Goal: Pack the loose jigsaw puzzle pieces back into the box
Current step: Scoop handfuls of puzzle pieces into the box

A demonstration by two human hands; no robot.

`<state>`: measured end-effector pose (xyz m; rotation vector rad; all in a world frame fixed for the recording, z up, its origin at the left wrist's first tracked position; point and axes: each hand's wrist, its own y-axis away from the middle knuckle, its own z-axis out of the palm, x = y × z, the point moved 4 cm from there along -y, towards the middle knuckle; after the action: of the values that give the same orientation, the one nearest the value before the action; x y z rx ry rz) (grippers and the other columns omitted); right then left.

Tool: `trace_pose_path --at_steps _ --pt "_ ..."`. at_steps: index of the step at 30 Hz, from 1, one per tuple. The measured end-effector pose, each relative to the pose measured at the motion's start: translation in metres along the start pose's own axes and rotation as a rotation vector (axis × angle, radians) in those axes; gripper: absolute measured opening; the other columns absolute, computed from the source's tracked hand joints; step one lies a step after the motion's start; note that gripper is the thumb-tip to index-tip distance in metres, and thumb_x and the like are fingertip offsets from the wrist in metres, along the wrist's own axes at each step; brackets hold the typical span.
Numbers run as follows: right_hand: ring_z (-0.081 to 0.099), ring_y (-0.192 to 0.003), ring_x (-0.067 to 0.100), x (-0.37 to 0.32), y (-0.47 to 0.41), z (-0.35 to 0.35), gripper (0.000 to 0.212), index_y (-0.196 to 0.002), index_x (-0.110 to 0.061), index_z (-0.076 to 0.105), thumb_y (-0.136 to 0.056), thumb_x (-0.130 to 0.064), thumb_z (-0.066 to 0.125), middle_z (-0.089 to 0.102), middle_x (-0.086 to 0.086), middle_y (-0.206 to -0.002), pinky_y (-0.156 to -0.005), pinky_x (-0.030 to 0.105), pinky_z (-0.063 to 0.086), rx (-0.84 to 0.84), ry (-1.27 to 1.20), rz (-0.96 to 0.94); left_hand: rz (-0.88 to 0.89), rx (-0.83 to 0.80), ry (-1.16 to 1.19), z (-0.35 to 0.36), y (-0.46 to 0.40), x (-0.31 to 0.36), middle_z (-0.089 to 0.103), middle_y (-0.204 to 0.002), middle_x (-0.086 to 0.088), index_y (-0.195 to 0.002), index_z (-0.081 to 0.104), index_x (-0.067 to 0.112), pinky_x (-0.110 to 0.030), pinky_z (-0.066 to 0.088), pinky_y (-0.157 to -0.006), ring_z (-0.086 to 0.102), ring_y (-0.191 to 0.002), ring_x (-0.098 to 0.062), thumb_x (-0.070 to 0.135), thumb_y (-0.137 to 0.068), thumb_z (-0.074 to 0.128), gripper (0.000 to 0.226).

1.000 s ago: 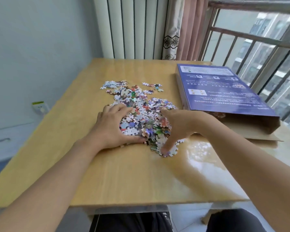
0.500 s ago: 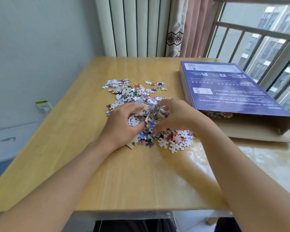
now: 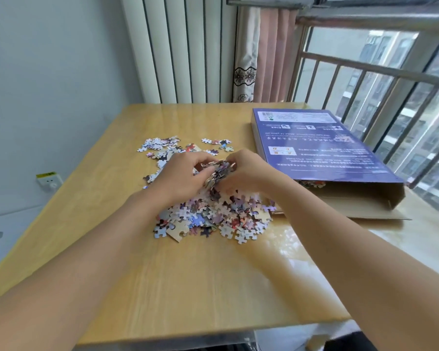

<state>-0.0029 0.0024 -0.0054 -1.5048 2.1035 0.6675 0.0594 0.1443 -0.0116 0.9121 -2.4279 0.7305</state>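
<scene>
cardboard jigsaw pieces (image 3: 217, 173) are squeezed in a clump between left hand (image 3: 180, 178) and right hand (image 3: 246, 171), above the loose pile (image 3: 213, 216) on the worktop (image 3: 188, 287). box (image 3: 322, 148) sits just right, end open. loose squeeze could spill pieces on the way over.

A glossy light-wood desk (image 3: 188, 287) carries a heap of loose jigsaw pieces (image 3: 211, 216) near its middle, thinner scatters of pieces (image 3: 160, 144) farther back, and a purple box (image 3: 322, 148) lying flat on the right, its near end open.
</scene>
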Motion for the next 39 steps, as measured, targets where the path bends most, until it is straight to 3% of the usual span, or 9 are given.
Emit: trace_pose_path --at_steps 4,8,12,19,23,29,32,35,39 --pt "0.064 -0.070 0.009 0.008 0.000 -0.004 0.069 -0.135 -0.020 0.054 -0.073 -0.015 0.085 0.063 0.001 -0.094 -0.050 0.018 0.049 0.026 -0.230 0.046 -0.002 -0.002 0.045 0.004 -0.008 0.009 0.068 -0.093 0.012 -0.109 0.070 0.027 -0.032 0.050 -0.083 0.062 -0.086 -0.007 0.029 -0.098 0.058 0.016" --pt "0.058 -0.065 0.020 0.017 -0.002 -0.003 0.043 -0.118 -0.013 0.065 -0.078 -0.010 0.081 0.065 0.008 -0.080 -0.054 0.028 0.053 0.042 -0.444 0.123 -0.024 0.027 0.096 0.006 -0.015 0.014 0.067 -0.098 0.012 -0.104 0.065 0.027 -0.019 0.040 -0.072 0.061 -0.085 -0.003 0.029 -0.093 0.066 0.011" --pt "0.066 -0.082 0.026 0.022 -0.003 -0.005 0.036 -0.114 -0.003 0.065 -0.080 0.005 0.075 0.064 0.015 -0.102 -0.073 0.039 0.062 0.043 -0.676 0.192 -0.037 0.031 0.129 0.006 -0.024 0.020 0.070 -0.080 0.009 -0.089 0.066 0.021 -0.017 0.041 -0.059 0.060 -0.062 0.000 0.031 -0.087 0.074 0.012" --pt "0.062 -0.108 0.029 0.012 0.010 -0.012 0.024 -0.109 0.006 0.060 -0.087 0.010 0.054 0.057 0.018 -0.126 -0.081 0.041 0.062 -0.157 -1.171 0.204 -0.006 0.098 0.153 0.009 -0.023 0.028 0.072 -0.075 0.008 -0.086 0.076 0.023 -0.025 0.052 -0.064 0.066 -0.068 -0.007 0.025 -0.080 0.081 0.007" --pt "0.064 -0.094 0.025 0.015 0.014 -0.013 0.026 -0.114 0.002 0.067 -0.090 -0.008 0.070 0.061 0.016 -0.117 -0.083 0.042 0.061 -0.180 -1.217 0.205 0.034 0.063 0.169 0.013 -0.019 0.036 0.074 -0.085 0.011 -0.110 0.073 0.023 -0.026 0.057 -0.075 0.068 -0.075 -0.001 0.023 -0.076 0.083 0.035" --pt "0.063 -0.089 0.015 0.019 0.023 -0.012 0.011 -0.098 -0.002 0.066 -0.096 0.005 0.057 0.067 0.009 -0.098 -0.077 0.027 0.059 -0.214 -1.203 0.211 0.064 -0.026 0.301 0.008 -0.014 0.053 0.075 -0.094 0.008 -0.143 0.043 0.025 -0.020 0.056 -0.078 0.070 -0.085 -0.003 0.025 -0.067 0.089 0.088" --pt "0.063 -0.095 0.018 0.024 0.035 -0.020 0.015 -0.103 -0.003 0.064 -0.098 0.007 0.054 0.065 0.011 -0.102 -0.080 0.029 0.059 -0.192 -1.199 0.185 0.100 0.017 0.426 0.003 -0.011 0.061 0.076 -0.094 0.005 -0.132 0.054 0.022 -0.027 0.058 -0.080 0.072 -0.087 -0.010 0.029 -0.069 0.088 0.072" --pt "0.063 -0.099 0.025 0.039 0.050 -0.030 0.016 -0.106 -0.003 0.062 -0.098 0.008 0.053 0.062 0.017 -0.112 -0.069 0.032 0.063 -0.123 -1.287 0.243 0.051 0.243 0.567 -0.001 -0.011 0.058 0.075 -0.087 0.000 -0.107 0.067 0.019 -0.035 0.058 -0.081 0.072 -0.083 -0.016 0.025 -0.086 0.073 0.022" --pt "0.062 -0.107 0.028 0.073 0.077 -0.051 0.019 -0.111 -0.001 0.061 -0.095 0.009 0.057 0.060 0.020 -0.124 -0.068 0.031 0.063 -0.006 -1.243 0.257 0.092 0.166 0.297 0.029 -0.014 0.065 0.070 -0.084 0.008 -0.084 0.069 0.022 -0.026 0.051 -0.071 0.065 -0.083 -0.009 0.018 -0.085 0.069 0.004"
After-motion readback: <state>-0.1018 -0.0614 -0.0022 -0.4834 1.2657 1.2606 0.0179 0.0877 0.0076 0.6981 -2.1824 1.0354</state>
